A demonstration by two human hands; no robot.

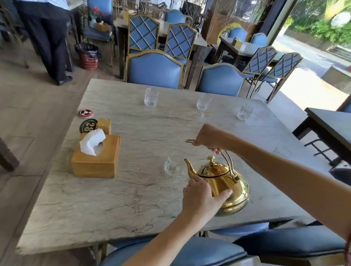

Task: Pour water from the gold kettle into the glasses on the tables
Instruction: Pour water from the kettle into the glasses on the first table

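The gold kettle hangs tilted over the marble table, its spout pointing at the rim of a clear glass just to its left. My right hand is shut on the kettle's handle from above. My left hand presses against the kettle's lower side, fingers wrapped around the body. Three more glasses stand farther back: one at the far left, a stemmed one in the middle, one to the right. Another glass shows faintly behind my right forearm.
A wooden tissue box sits left of the glass, with a number sign and a red call button behind it. Blue chairs ring the table. A dark table stands to the right. A person stands at the back left.
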